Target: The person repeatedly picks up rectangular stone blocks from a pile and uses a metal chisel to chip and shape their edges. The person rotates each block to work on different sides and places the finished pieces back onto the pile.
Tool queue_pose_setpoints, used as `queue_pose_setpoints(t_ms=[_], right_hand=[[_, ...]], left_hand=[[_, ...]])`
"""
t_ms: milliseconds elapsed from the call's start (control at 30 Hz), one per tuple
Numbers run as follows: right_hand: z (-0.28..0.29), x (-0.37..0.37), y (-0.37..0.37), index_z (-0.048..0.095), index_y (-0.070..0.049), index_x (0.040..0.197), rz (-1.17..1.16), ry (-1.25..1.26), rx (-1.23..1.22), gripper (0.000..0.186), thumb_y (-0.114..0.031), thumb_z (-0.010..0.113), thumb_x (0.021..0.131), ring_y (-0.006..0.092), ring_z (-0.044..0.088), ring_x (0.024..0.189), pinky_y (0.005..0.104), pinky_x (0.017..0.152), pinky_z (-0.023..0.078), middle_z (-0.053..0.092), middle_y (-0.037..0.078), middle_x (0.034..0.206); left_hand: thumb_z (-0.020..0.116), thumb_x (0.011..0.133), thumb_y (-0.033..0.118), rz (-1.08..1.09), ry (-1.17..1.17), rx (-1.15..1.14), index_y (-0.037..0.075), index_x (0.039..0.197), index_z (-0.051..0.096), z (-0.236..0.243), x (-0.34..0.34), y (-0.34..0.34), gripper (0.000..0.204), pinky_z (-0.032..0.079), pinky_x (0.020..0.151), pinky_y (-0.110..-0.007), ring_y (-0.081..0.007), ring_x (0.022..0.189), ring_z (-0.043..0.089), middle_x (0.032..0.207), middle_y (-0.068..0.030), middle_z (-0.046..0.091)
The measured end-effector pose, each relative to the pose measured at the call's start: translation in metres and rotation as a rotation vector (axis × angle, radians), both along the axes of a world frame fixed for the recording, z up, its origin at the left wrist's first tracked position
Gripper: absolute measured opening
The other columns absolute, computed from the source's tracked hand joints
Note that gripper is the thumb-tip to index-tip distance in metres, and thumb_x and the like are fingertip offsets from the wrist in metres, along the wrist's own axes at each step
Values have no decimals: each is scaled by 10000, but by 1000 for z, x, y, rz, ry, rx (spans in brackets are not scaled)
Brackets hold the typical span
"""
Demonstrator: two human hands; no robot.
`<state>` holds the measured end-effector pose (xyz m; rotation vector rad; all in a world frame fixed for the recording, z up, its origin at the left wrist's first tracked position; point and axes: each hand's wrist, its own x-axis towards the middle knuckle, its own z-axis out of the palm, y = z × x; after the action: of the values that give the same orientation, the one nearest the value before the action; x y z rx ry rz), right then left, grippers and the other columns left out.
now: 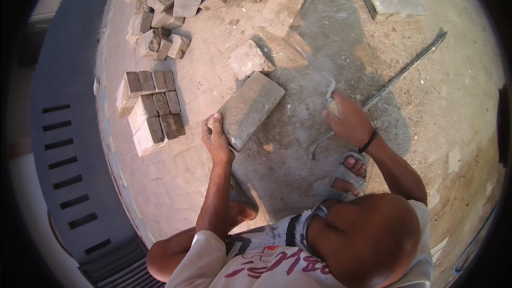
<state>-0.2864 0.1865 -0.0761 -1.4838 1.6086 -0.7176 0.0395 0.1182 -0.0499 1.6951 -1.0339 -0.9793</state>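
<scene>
My left hand [216, 137] is closed round the near left end of a long, dusty grey-tan brick [253, 109]. The brick slants away to the right, its far end by a smaller rough brick [249, 60]; whether they touch I cannot tell. My right hand [349, 119], with a dark beaded bracelet at the wrist, grips the pale handle of what looks like a trowel [331, 86]. Its curved metal neck shows beyond the fist, and its thin blade, partly blurred, points up and left, apart from the held brick.
Small bricks are stacked neatly [160, 108] at the left. A loose brick heap [186, 0] lies farther off. One block [396, 2] sits at the far right. A long thin bar [405, 69] crosses the ground beyond my right hand. A dark slotted metal panel [69, 144] borders the left.
</scene>
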Motion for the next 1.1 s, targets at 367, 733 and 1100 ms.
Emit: queue_pose_setpoints(t_ms=[367,733,1100], right_hand=[[-53,55,-17,494,-6,1070,274,115,9,298,-236,590,907,471,645,810,536,727,514,660,246,874],[-33,47,-32,503,5,1083,351,126,138,327,-259,591,912,461,637,862,540,763,495,648,275,862],[-31,64,-40,520,-11,1055,280,165,163,335,-280,621,884,467,635,888,546,785,491,653,266,854]], left_hand=[[342,1073,427,169,398,162,-7,1428,398,-2,-2,7,563,331,1137,-436,-299,1339,452,1442,-205,456],[371,1051,513,39,273,131,2,1398,434,-7,-4,11,622,428,1059,-388,-265,1247,527,1343,-159,530],[318,1055,533,69,121,128,-7,1401,429,5,-30,17,651,361,1079,-356,-243,1262,464,1359,-164,490]])
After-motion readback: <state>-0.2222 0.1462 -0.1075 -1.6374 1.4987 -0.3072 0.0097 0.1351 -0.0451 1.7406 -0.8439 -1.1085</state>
